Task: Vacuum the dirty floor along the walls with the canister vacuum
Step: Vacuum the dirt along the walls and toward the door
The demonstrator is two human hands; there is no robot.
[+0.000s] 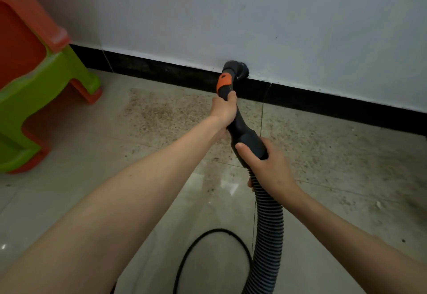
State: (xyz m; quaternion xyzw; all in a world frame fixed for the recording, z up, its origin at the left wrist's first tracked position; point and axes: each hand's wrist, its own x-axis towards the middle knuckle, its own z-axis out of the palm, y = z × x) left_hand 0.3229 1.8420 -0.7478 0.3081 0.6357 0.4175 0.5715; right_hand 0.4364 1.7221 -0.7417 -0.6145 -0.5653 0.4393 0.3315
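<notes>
Nearest the camera, two bare forearms reach forward over the tiled floor point(97, 155), with the ribbed grey hose point(268, 229) rising between them and a thin black cord point(184, 256) looping on the tiles just left of the hose. The right hand point(265, 164) is wrapped around the lower end of the black vacuum handle point(245, 132), where the hose joins it, thumb laid across the top. Further up the handle, the left hand point(223, 111) grasps the narrower neck just below an orange collar point(224, 82). Beyond the collar the handle ends in a round black brush nozzle point(240, 69), which sits against the top edge of the black baseboard point(323, 102), where the baseboard meets the pale wall point(254, 16); whether the bristles actually touch cannot be told. The canister itself is out of view. Below the handle and to either side of it, brownish grit and specks are scattered across the tiles, thickest in a patch left of the left hand and in a broad spread right of the handle. Well to the left of the handle, stacked plastic stools point(34, 74) in orange and green stand on the floor close to the baseboard.
</notes>
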